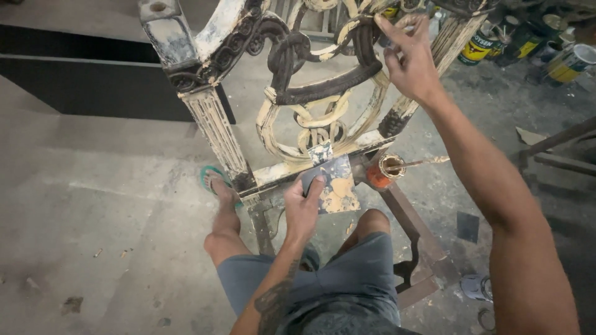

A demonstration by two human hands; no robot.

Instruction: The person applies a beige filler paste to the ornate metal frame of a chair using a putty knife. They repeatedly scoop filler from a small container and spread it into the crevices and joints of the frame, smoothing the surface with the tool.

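Workshop: paint cans (562,43), concrete floor (112,205)
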